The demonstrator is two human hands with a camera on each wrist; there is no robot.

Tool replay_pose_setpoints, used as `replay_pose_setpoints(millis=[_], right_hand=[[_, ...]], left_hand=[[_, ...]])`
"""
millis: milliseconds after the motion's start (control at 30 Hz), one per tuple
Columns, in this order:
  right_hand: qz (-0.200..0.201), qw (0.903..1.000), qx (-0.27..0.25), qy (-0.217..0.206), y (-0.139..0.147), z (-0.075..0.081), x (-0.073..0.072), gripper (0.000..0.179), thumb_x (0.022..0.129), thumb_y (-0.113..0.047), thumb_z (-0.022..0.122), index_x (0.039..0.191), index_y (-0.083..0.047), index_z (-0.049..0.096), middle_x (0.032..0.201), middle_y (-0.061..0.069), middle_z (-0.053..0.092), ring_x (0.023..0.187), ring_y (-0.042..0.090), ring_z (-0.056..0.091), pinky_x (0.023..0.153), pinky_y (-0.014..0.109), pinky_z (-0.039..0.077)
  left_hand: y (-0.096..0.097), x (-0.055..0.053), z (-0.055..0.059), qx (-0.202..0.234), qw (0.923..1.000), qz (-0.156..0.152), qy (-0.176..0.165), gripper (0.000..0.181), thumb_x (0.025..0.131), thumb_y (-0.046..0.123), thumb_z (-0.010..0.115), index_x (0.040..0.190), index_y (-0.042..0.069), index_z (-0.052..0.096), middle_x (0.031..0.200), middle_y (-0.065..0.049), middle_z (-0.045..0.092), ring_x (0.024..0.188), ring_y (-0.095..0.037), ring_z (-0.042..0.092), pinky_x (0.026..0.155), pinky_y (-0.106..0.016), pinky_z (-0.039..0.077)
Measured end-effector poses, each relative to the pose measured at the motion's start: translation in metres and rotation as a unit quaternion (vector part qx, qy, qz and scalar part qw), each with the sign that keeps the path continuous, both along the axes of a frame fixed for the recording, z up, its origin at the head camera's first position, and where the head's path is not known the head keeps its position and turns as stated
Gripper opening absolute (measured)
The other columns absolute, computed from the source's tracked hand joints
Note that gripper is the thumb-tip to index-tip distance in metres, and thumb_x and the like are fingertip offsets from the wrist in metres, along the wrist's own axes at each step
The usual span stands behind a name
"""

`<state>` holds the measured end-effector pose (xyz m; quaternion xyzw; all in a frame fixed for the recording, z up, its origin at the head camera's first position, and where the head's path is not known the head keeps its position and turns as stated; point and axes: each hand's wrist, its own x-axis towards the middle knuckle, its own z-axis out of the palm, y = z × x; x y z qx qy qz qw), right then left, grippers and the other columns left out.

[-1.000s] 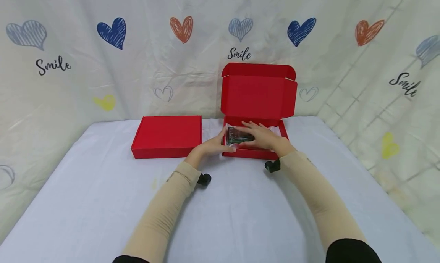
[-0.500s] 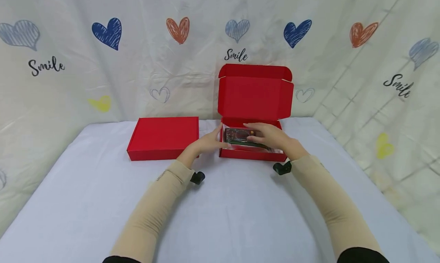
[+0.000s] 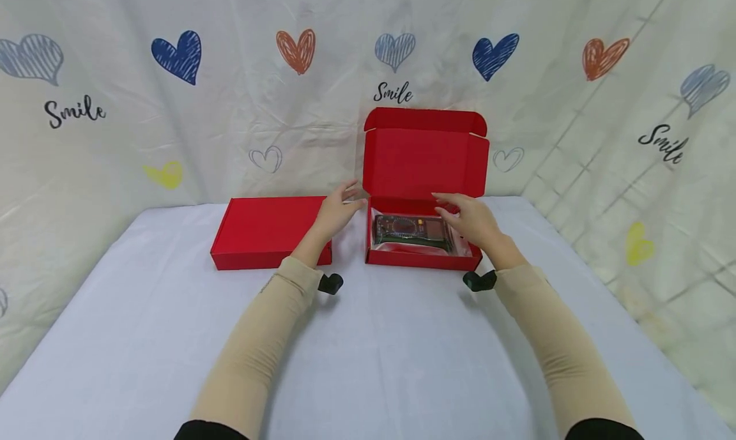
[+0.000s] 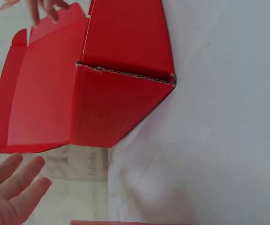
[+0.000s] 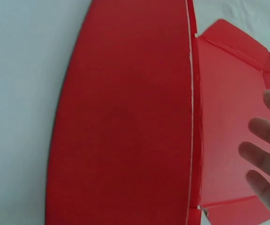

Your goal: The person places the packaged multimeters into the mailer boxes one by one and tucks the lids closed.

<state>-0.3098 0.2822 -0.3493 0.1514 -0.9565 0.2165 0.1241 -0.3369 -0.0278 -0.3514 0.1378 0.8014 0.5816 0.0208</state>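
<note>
Nearest, well short of the open red box (image 3: 422, 260), two beige sleeves (image 3: 560, 344) reach toward it, their near ends cut off by the lower edge. A black wrist camera (image 3: 330, 284) sits on the left cuff, in front of the box's left side; another (image 3: 479, 280) is by its front right corner.

The left hand (image 3: 336, 214) hovers just left of the box, fingers loosely spread, grasping nothing. The right hand (image 3: 473, 223) is likewise released, fingers apart over the box's right end; whether its thumb brushes anything there is hard to judge, since both wrist views show mainly outer walls and lid.

Inside the box, a dark multimeter (image 3: 405, 228) lies flat, dial up, probably to suit the shallow tray. Clear plastic (image 3: 397, 247) lies about it; its right end is partly hidden. Left of the box is a closed red box (image 3: 267, 230), contents unseen.

Behind, the lid (image 3: 425, 162) stands raised, likely propped by the heart-printed backdrop (image 3: 328, 101).
</note>
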Motion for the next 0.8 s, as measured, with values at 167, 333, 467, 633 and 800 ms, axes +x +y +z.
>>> replay_pose_setpoints(millis=[167, 333, 467, 633, 800], right_hand=[[-0.037, 0.9962, -0.037, 0.070, 0.010, -0.005, -0.006, 0.045, 0.100, -0.014, 0.066, 0.145, -0.008, 0.058, 0.127, 0.020, 0.068, 0.110, 0.040, 0.063, 0.092, 0.054, 0.055], [-0.074, 0.9865, -0.080, 0.122, 0.020, -0.010, -0.012, 0.039, 0.100, -0.011, 0.066, 0.139, -0.006, 0.063, 0.119, 0.020, 0.071, 0.099, 0.039, 0.066, 0.088, 0.053, 0.057], [-0.100, 0.9771, -0.106, 0.156, 0.026, -0.011, -0.016, 0.035, 0.101, -0.014, 0.065, 0.135, -0.004, 0.066, 0.118, 0.021, 0.071, 0.098, 0.038, 0.067, 0.086, 0.052, 0.057], [-0.127, 0.9670, -0.122, 0.184, 0.033, -0.012, -0.024, 0.031, 0.102, -0.016, 0.063, 0.130, -0.003, 0.068, 0.115, 0.021, 0.072, 0.098, 0.039, 0.068, 0.083, 0.053, 0.055], [-0.166, 0.9622, -0.138, 0.166, 0.035, -0.011, -0.029, 0.033, 0.104, -0.019, 0.061, 0.132, -0.003, 0.067, 0.121, 0.020, 0.070, 0.102, 0.038, 0.066, 0.086, 0.054, 0.053]], left_hand=[[0.004, -0.012, -0.001, 0.055, 0.9979, 0.030, 0.015, 0.056, 0.103, 0.019, 0.061, 0.155, 0.009, 0.043, 0.151, -0.014, 0.052, 0.137, -0.031, 0.051, 0.110, -0.047, 0.044], [0.010, -0.021, -0.002, 0.080, 0.9953, 0.051, 0.021, 0.052, 0.104, 0.016, 0.059, 0.154, 0.007, 0.045, 0.148, -0.014, 0.054, 0.132, -0.033, 0.055, 0.109, -0.046, 0.045], [0.017, -0.026, -0.002, 0.083, 0.9946, 0.060, 0.016, 0.051, 0.104, 0.015, 0.059, 0.153, 0.008, 0.047, 0.148, -0.014, 0.054, 0.131, -0.033, 0.056, 0.108, -0.045, 0.046], [0.022, -0.031, -0.002, 0.077, 0.9947, 0.066, 0.013, 0.051, 0.103, 0.013, 0.058, 0.153, 0.008, 0.047, 0.149, -0.015, 0.054, 0.132, -0.032, 0.056, 0.109, -0.045, 0.044], [0.022, -0.035, -0.004, 0.072, 0.9950, 0.068, 0.002, 0.054, 0.102, 0.013, 0.058, 0.154, 0.009, 0.045, 0.150, -0.015, 0.052, 0.134, -0.032, 0.054, 0.109, -0.045, 0.045]])
